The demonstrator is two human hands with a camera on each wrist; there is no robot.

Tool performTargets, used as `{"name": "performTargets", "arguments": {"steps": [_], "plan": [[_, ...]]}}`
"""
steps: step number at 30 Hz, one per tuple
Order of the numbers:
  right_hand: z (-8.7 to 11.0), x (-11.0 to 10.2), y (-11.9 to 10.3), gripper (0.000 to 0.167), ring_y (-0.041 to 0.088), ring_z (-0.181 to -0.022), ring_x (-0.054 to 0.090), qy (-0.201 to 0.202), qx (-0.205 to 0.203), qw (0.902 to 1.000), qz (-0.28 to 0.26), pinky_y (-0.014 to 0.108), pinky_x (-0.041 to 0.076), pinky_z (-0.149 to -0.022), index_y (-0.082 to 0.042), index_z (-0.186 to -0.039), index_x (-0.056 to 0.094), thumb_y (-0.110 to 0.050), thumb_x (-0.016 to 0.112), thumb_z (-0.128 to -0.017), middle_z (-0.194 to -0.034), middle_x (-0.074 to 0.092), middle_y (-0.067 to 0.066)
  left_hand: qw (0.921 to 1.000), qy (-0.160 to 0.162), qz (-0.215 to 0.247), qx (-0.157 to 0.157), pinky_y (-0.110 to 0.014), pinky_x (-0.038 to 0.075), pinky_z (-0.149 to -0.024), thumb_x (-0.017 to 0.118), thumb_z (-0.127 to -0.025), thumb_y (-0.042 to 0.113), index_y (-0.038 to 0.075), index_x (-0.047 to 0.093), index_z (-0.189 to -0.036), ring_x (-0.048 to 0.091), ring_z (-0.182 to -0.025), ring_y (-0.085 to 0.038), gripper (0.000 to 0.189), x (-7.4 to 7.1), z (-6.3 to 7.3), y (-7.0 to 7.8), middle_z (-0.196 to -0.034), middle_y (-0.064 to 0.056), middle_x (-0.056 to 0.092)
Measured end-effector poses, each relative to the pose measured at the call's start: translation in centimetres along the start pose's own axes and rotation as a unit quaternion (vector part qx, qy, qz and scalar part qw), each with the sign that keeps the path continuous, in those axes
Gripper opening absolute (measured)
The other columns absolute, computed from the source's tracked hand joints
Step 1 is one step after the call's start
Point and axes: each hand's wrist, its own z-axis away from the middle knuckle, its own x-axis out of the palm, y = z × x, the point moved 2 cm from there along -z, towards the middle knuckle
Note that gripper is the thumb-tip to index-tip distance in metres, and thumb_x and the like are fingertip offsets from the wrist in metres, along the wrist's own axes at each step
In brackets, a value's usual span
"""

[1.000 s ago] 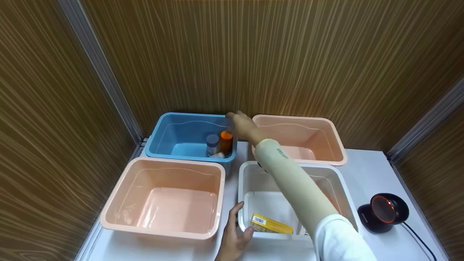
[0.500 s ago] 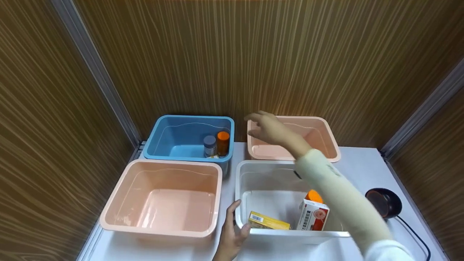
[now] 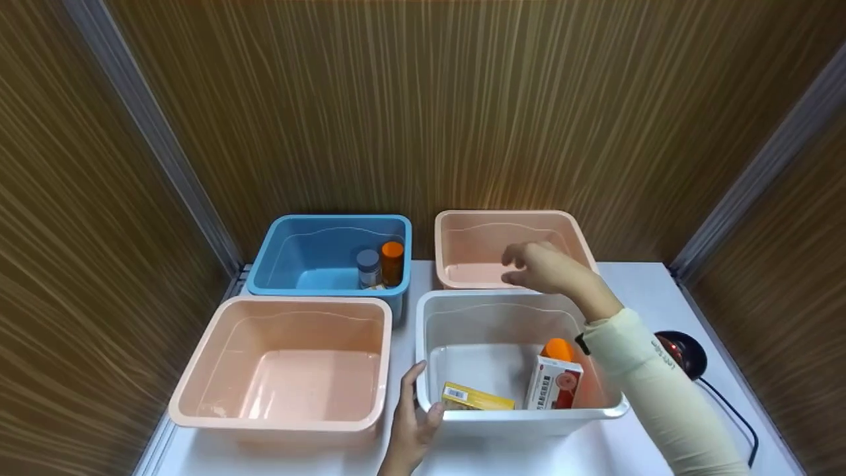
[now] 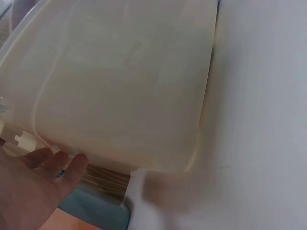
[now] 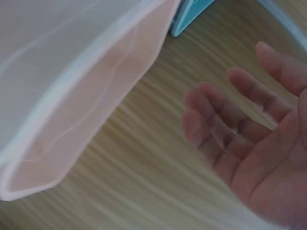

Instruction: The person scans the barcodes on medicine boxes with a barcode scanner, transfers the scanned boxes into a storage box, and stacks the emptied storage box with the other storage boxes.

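My left hand (image 3: 411, 430) is at the near left corner of a white bin (image 3: 529, 415), thumb at the front rim and fingers along the left side. The left wrist view shows those fingertips (image 4: 76, 165) against the bin's outer wall. My right hand (image 3: 543, 268) hovers in the air between the white bin and the far pink bin (image 3: 502, 217), fingers loosely bent and nothing held; its bare palm shows in the right wrist view. Inside the white bin lie a yellow box (image 3: 486, 400), a white-and-red medicine box (image 3: 555, 383) and an orange-capped bottle (image 3: 558, 350).
Far left, a blue bin (image 3: 330, 219) holds a grey-lidded bottle (image 3: 369, 266) and an orange bottle (image 3: 392, 263). Another pink bin (image 3: 281, 424) stands in front of it. A black device (image 3: 691, 354) with a cord sits at the right; wood-patterned walls surround the table.
My right hand has moved from the blue bin's right rim rightwards and nearer, uncovering the boxes in the white bin. The left hand keeps its place at the white bin's corner.
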Motion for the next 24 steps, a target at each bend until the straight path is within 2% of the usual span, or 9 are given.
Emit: {"name": "performTargets", "arguments": {"steps": [4, 7, 12, 14, 16, 18, 21, 23, 24], "plan": [[0.9, 1.0, 1.9, 0.020, 0.027, -0.080, 0.063, -0.034, 0.036, 0.9987, -0.007, 0.047, 0.054, -0.075, 0.002, -0.104, 0.070, -0.012, 0.074, -0.090, -0.091, 0.068, 0.012, 1.0000, 0.000, 0.000, 0.005, -0.045, 0.043, -0.102, 0.063, -0.092, 0.021, 0.014, 0.033, -0.152, 0.048, -0.125, -0.034, 0.067, -0.1, -0.5, -0.4, -0.147, -0.023, 0.040], [1.4, 2.1, 3.1, 0.022, 0.027, -0.083, 0.061, -0.073, 0.061, 0.9954, -0.013, 0.048, 0.053, -0.080, 0.002, -0.108, 0.070, -0.010, 0.074, -0.090, -0.096, 0.068, 0.013, 0.9999, 0.001, 0.001, 0.010, -0.048, 0.044, -0.102, 0.063, -0.091, 0.020, 0.013, 0.033, -0.152, 0.048, -0.125, -0.036, 0.068, -0.1, -1.0, -0.6, -0.147, -0.025, 0.039], [1.6, 4.1, 4.5, 0.037, 0.034, -0.102, 0.060, -0.120, 0.105, 0.9868, -0.030, 0.056, 0.046, -0.098, -0.003, -0.127, 0.068, -0.011, 0.075, -0.091, -0.120, 0.067, 0.016, 0.9998, 0.009, -0.005, 0.017, -0.051, 0.043, -0.102, 0.064, -0.091, 0.020, 0.013, 0.034, -0.152, 0.048, -0.125, -0.035, 0.068, -0.4, -1.5, -0.8, -0.148, -0.025, 0.039], [1.4, 4.8, 4.9, 0.039, 0.036, -0.112, 0.056, -0.126, 0.117, 0.9848, -0.025, 0.060, 0.039, -0.104, -0.006, -0.128, 0.069, -0.013, 0.077, -0.090, -0.129, 0.064, 0.014, 0.9997, 0.013, -0.008, 0.017, -0.050, 0.042, -0.103, 0.064, -0.090, 0.019, 0.013, 0.035, -0.151, 0.047, -0.125, -0.033, 0.068, -0.5, -1.7, -0.8, -0.149, -0.024, 0.039], [1.2, 5.5, 5.4, 0.039, 0.037, -0.114, 0.054, -0.132, 0.138, 0.9814, -0.022, 0.061, 0.040, -0.103, -0.008, -0.126, 0.072, -0.014, 0.079, -0.088, -0.131, 0.063, 0.014, 0.9997, 0.015, -0.010, 0.014, -0.047, 0.041, -0.105, 0.064, -0.091, 0.018, 0.014, 0.036, -0.151, 0.046, -0.127, -0.030, 0.067, -0.6, -1.8, -0.8, -0.149, -0.022, 0.038], [1.0, 6.1, 5.9, 0.039, 0.037, -0.111, 0.055, -0.145, 0.170, 0.9742, -0.026, 0.060, 0.043, -0.100, -0.009, -0.125, 0.072, -0.016, 0.080, -0.087, -0.132, 0.061, 0.015, 0.9998, 0.016, -0.011, 0.011, -0.044, 0.039, -0.106, 0.064, -0.091, 0.018, 0.013, 0.036, -0.151, 0.045, -0.128, -0.030, 0.067, -0.7, -1.9, -0.8, -0.150, -0.021, 0.038], [1.0, 7.1, 6.3, 0.044, 0.037, -0.107, 0.058, -0.171, 0.247, 0.9522, -0.057, 0.059, 0.048, -0.095, -0.009, -0.126, 0.071, -0.018, 0.082, -0.085, -0.135, 0.059, 0.019, 0.9997, 0.019, -0.011, 0.006, -0.047, 0.037, -0.108, 0.064, -0.091, 0.018, 0.013, 0.036, -0.151, 0.043, -0.130, -0.030, 0.066, -0.8, -2.0, -0.9, -0.151, -0.020, 0.037], [1.1, 7.6, 6.4, 0.047, 0.036, -0.108, 0.057, -0.187, 0.283, 0.9385, -0.067, 0.057, 0.047, -0.098, -0.008, -0.129, 0.070, -0.019, 0.082, -0.084, -0.136, 0.058, 0.020, 0.9997, 0.021, -0.011, 0.009, -0.052, 0.035, -0.109, 0.064, -0.091, 0.019, 0.013, 0.036, -0.151, 0.042, -0.132, -0.031, 0.066, -0.8, -2.1, -0.9, -0.152, -0.020, 0.036], [1.2, 7.8, 6.5, 0.048, 0.036, -0.108, 0.057, -0.181, 0.302, 0.9323, -0.082, 0.056, 0.046, -0.099, -0.008, -0.128, 0.070, -0.017, 0.083, -0.083, -0.136, 0.058, 0.020, 0.9996, 0.022, -0.012, 0.011, -0.055, 0.034, -0.109, 0.063, -0.091, 0.019, 0.014, 0.036, -0.151, 0.042, -0.132, -0.031, 0.066, -0.8, -2.1, -1.0, -0.152, -0.020, 0.036]]}}
